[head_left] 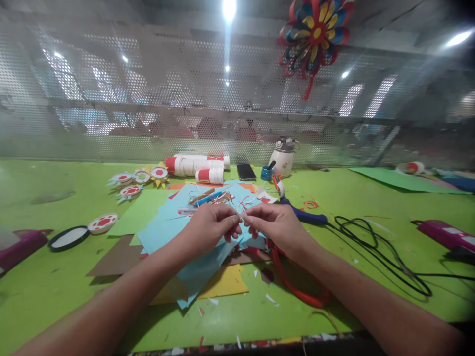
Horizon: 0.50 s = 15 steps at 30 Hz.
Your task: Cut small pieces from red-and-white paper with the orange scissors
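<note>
My left hand (211, 225) and my right hand (276, 225) meet fingertip to fingertip above a stack of light blue paper sheets (166, 227). Between the pinched fingers sits a small pale scrap of paper (242, 216), too small to make out. Under the blue sheets lie yellow (226, 282) and brown (117, 259) sheets. A red strip (297, 289) curls on the table below my right wrist. Pens and thin paper strips (211, 199) lie on the blue paper just beyond my hands.
On the green table (55, 287): white-and-red paper rolls (196, 165), a phone (246, 171), a white jug (284, 155), a blue glue gun (300, 212) with black cable (371, 247), paper flowers (139, 180), magenta objects at both sides. A paper pinwheel (315, 34) hangs on the mesh wall.
</note>
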Available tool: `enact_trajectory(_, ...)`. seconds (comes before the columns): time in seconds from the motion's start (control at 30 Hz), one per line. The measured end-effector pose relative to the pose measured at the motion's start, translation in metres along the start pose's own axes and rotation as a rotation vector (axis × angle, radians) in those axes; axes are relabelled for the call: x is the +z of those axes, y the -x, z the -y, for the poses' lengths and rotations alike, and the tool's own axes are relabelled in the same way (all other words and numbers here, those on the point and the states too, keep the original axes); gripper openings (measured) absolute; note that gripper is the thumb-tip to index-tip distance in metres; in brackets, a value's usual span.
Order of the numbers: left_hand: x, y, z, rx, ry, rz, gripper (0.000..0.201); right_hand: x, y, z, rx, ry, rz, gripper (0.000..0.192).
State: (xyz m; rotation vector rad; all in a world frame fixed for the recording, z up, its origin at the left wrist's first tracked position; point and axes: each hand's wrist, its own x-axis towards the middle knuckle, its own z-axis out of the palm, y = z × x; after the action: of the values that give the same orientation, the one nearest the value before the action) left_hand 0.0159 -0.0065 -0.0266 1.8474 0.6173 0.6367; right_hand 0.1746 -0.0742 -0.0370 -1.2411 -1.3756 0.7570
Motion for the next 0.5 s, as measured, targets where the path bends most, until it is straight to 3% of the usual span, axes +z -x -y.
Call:
enact_trajectory(0.23,0.0003,0.0019,0.0037,0.144,-0.332,-0.016,0.023,-0.0024,0.0018,0.0034,-0.094,0.156,0.030,0.011)
enact_trajectory(0.5,0.0034,0.0033,0.0018,0.160,-0.386,-0.034,0.020,-0.0022,0.0044,0.0058,-0.178,0.304,0.001,0.016)
